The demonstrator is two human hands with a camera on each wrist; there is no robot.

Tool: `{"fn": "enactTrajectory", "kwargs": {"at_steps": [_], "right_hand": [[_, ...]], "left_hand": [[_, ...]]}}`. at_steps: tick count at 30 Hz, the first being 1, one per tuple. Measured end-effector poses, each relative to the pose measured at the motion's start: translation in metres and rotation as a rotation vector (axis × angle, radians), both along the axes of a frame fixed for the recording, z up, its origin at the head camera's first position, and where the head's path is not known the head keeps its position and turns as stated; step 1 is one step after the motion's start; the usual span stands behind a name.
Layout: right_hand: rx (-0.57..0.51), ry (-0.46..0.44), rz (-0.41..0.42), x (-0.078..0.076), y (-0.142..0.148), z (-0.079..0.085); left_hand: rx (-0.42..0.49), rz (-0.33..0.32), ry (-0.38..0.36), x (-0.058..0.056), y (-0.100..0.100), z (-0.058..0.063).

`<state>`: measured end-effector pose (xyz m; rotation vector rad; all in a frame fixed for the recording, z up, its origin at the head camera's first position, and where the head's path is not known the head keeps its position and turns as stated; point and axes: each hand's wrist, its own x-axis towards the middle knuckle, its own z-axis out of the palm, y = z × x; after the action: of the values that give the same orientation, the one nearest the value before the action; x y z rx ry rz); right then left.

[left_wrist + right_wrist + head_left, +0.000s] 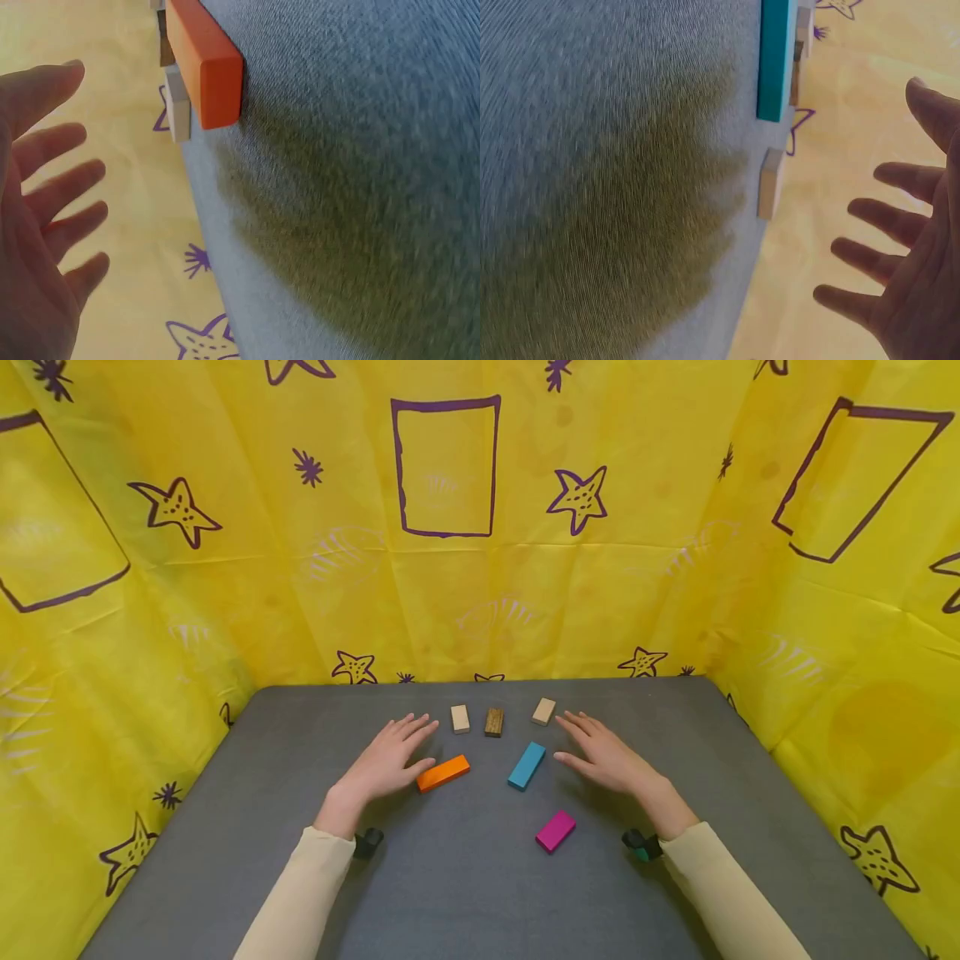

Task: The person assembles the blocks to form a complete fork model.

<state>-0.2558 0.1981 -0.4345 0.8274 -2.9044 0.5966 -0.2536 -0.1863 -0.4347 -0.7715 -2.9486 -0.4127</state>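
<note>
My left hand hovers over the table with fingers spread, its thumb nearest the orange block. In the left wrist view that hand holds nothing, and the orange block lies apart from it. My right hand is likewise spread above the table, holding nothing, to the right of the blue block. Its fingertips are near a pale wooden block. The right wrist view shows the hand apart from the teal-looking blue block and the pale block.
Between the hands at the back lie another pale wooden block and a dark brown one. A magenta block lies closer to the front. Yellow patterned cloth walls the grey table at the back and sides.
</note>
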Motion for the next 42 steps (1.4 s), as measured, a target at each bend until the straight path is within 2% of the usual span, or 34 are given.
{"fn": "enactTrajectory", "kwargs": {"at_steps": [5,10,19,28,32,42], "right_hand": [[-0.029,-0.01,0.019,-0.004,-0.008,-0.005],[-0.082,0.017,0.038,-0.009,-0.015,-0.013],[-0.135,-0.037,0.043,-0.02,-0.025,-0.028],[-0.167,-0.053,0.088,-0.025,-0.033,-0.037],[-0.161,-0.063,0.088,-0.026,-0.036,-0.039],[-0.15,-0.108,0.063,-0.03,-0.038,-0.042]], "left_hand": [[0.053,-0.052,0.002,-0.003,0.004,-0.002],[0.107,-0.076,-0.032,-0.005,0.007,-0.005],[0.197,-0.09,-0.133,-0.011,0.011,-0.019],[0.301,-0.117,-0.267,-0.015,0.014,-0.024],[0.321,-0.128,-0.306,-0.018,0.015,-0.027],[0.338,-0.102,-0.38,-0.02,0.017,-0.034]]}}
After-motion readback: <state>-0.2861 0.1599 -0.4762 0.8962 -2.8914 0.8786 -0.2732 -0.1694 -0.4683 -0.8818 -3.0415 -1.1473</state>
